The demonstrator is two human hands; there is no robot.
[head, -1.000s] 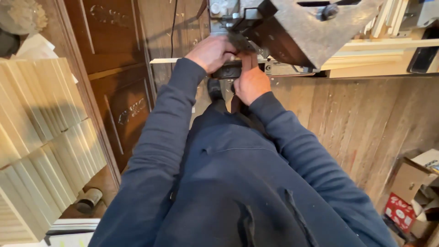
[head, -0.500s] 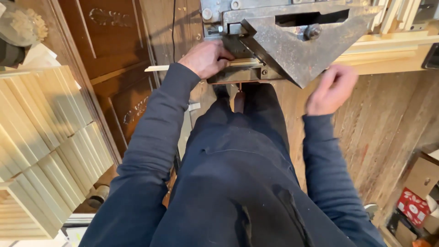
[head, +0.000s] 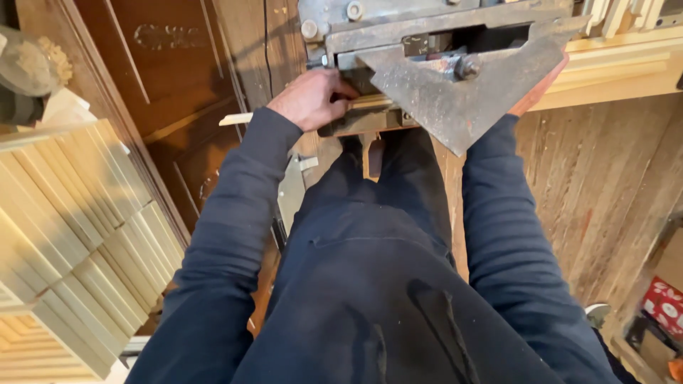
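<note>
Gripping a wood strip [head: 238, 118] with left hand [head: 313, 98], right hand [head: 541, 89] hidden behind metal machine [head: 455, 92], grip unclear

The right hand [head: 538, 89], lifted open in the air half a second ago, is now reaching behind the grey metal machine [head: 455, 78], mostly hidden. The view is tilting down, showing more of the stacked wood strips [head: 78, 235].
</note>
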